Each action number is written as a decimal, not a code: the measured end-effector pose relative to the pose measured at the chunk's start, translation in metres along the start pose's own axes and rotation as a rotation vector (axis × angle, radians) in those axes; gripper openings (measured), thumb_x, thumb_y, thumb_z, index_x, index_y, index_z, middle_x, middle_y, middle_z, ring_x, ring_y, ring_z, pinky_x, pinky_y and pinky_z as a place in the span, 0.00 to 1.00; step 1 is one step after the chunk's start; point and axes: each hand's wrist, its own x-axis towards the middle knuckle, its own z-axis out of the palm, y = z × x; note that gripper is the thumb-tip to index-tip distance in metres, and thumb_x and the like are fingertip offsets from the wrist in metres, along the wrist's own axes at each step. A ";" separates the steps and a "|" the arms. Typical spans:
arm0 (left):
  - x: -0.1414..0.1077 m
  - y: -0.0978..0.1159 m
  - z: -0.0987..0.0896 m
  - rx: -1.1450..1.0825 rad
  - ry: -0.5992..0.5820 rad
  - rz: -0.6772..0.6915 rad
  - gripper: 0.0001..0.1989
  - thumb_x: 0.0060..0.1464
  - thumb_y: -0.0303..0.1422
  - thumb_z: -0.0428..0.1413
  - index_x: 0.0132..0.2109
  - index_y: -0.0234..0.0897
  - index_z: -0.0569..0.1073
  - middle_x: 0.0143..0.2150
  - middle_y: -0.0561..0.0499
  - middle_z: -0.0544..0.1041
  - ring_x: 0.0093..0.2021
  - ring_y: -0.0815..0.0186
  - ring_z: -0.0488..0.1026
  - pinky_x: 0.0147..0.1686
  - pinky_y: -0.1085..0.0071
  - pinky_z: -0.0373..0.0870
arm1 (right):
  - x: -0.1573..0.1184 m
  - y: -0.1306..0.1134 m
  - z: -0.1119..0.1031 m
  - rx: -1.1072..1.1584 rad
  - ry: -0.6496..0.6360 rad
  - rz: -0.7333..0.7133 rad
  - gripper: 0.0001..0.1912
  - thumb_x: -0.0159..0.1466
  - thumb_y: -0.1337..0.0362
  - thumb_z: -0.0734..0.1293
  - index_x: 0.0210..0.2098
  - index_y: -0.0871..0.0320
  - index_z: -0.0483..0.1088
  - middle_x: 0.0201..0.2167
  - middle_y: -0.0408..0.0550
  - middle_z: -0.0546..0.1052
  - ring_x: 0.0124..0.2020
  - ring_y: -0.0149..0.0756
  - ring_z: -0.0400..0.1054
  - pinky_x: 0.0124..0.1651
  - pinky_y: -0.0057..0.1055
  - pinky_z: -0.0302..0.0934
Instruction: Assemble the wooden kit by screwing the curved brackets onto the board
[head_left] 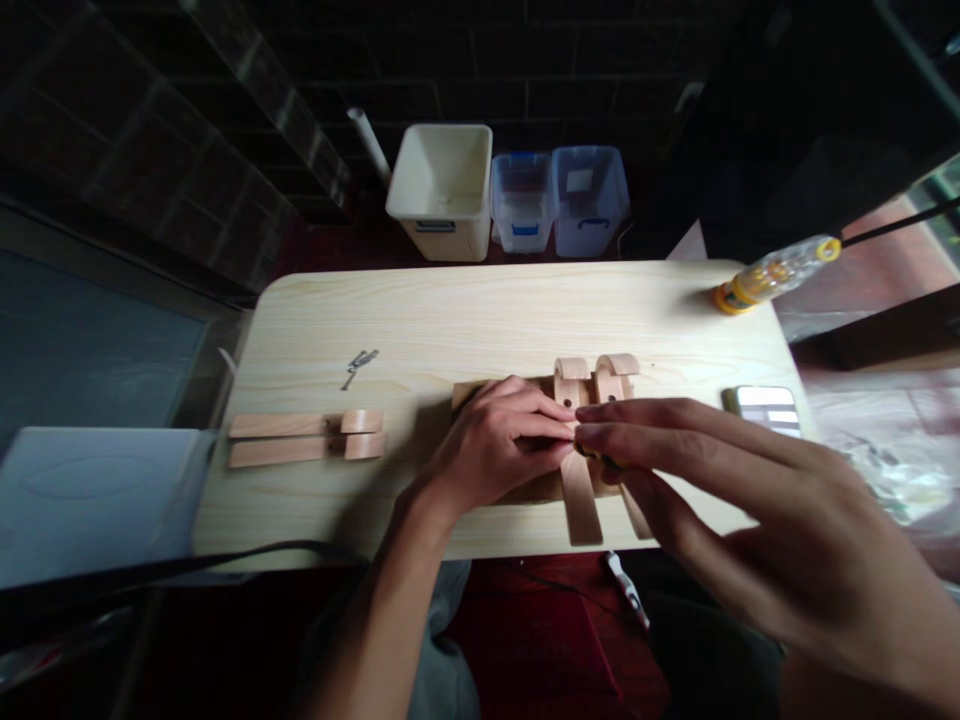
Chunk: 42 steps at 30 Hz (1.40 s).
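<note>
My right hand (735, 480) is closed, fingertips and thumb pinching a yellow-and-black screwdriver (589, 451), mostly hidden behind the fingers. Beside its fingertips is my left hand (502, 430), fingers pressed together at the upright wooden hook (581, 500); what they pinch is hidden. That hook lies across a brown wooden board (517, 490), with a second wooden hook (619, 375) parallel to its right. Each hook has a curled far end and a dark hole below the curl. The left palm rests over the board.
Two more wooden hooks (285, 440) lie side by side at the table's (480, 300) left. Several screws (360, 366) sit behind them. A phone (765, 408) and a clear bottle-like object with yellow ends (780, 275) are at right. Beyond the table stand a cream bin (442, 215) and two clear boxes (589, 205).
</note>
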 end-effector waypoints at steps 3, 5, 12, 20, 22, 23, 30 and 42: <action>-0.001 -0.001 0.001 0.014 0.009 0.007 0.05 0.60 0.34 0.61 0.39 0.40 0.82 0.41 0.52 0.83 0.43 0.63 0.74 0.48 0.63 0.69 | -0.001 0.004 0.000 -0.006 0.006 -0.001 0.23 0.66 0.72 0.68 0.59 0.49 0.73 0.53 0.48 0.80 0.53 0.43 0.76 0.52 0.33 0.75; -0.001 0.000 0.002 0.019 0.010 0.010 0.05 0.60 0.33 0.61 0.38 0.41 0.82 0.41 0.52 0.83 0.43 0.63 0.74 0.48 0.63 0.69 | -0.002 0.006 0.001 -0.015 0.025 -0.003 0.22 0.66 0.71 0.69 0.58 0.49 0.74 0.52 0.47 0.80 0.51 0.43 0.77 0.52 0.32 0.75; 0.000 0.001 0.000 0.034 -0.016 -0.004 0.05 0.60 0.33 0.61 0.38 0.41 0.82 0.42 0.52 0.83 0.43 0.63 0.75 0.49 0.62 0.69 | -0.002 0.008 0.000 -0.030 0.014 -0.004 0.19 0.67 0.70 0.69 0.56 0.49 0.74 0.49 0.47 0.81 0.48 0.42 0.78 0.48 0.33 0.77; -0.001 0.000 0.000 0.009 -0.016 -0.011 0.06 0.61 0.34 0.60 0.37 0.42 0.82 0.43 0.52 0.83 0.43 0.64 0.75 0.50 0.63 0.69 | 0.003 0.003 0.001 0.044 -0.001 0.008 0.17 0.66 0.69 0.69 0.53 0.51 0.76 0.48 0.48 0.82 0.50 0.43 0.78 0.49 0.33 0.76; -0.001 0.000 0.000 -0.003 -0.017 -0.017 0.06 0.61 0.33 0.60 0.38 0.41 0.82 0.43 0.51 0.83 0.43 0.64 0.75 0.50 0.62 0.68 | 0.003 0.000 0.002 0.073 0.005 0.015 0.18 0.66 0.70 0.69 0.54 0.50 0.75 0.49 0.49 0.81 0.53 0.44 0.76 0.52 0.34 0.75; -0.002 0.000 -0.001 -0.008 -0.016 -0.019 0.06 0.61 0.34 0.60 0.38 0.41 0.82 0.44 0.51 0.83 0.43 0.63 0.75 0.50 0.62 0.68 | 0.002 -0.002 0.002 0.085 0.006 0.019 0.20 0.66 0.70 0.68 0.55 0.50 0.75 0.50 0.48 0.81 0.54 0.44 0.75 0.53 0.35 0.75; -0.002 -0.002 -0.001 -0.002 -0.025 -0.016 0.09 0.63 0.37 0.59 0.38 0.42 0.83 0.44 0.52 0.83 0.44 0.64 0.75 0.51 0.62 0.68 | 0.004 -0.002 -0.004 0.130 -0.034 0.030 0.20 0.66 0.70 0.68 0.56 0.47 0.75 0.49 0.47 0.82 0.52 0.44 0.77 0.51 0.36 0.76; -0.003 -0.003 0.000 0.010 -0.049 -0.024 0.11 0.64 0.40 0.58 0.38 0.44 0.83 0.45 0.53 0.83 0.45 0.64 0.74 0.51 0.64 0.67 | 0.005 0.002 -0.004 0.121 -0.039 0.053 0.13 0.67 0.63 0.70 0.50 0.49 0.78 0.46 0.50 0.82 0.49 0.45 0.78 0.47 0.35 0.76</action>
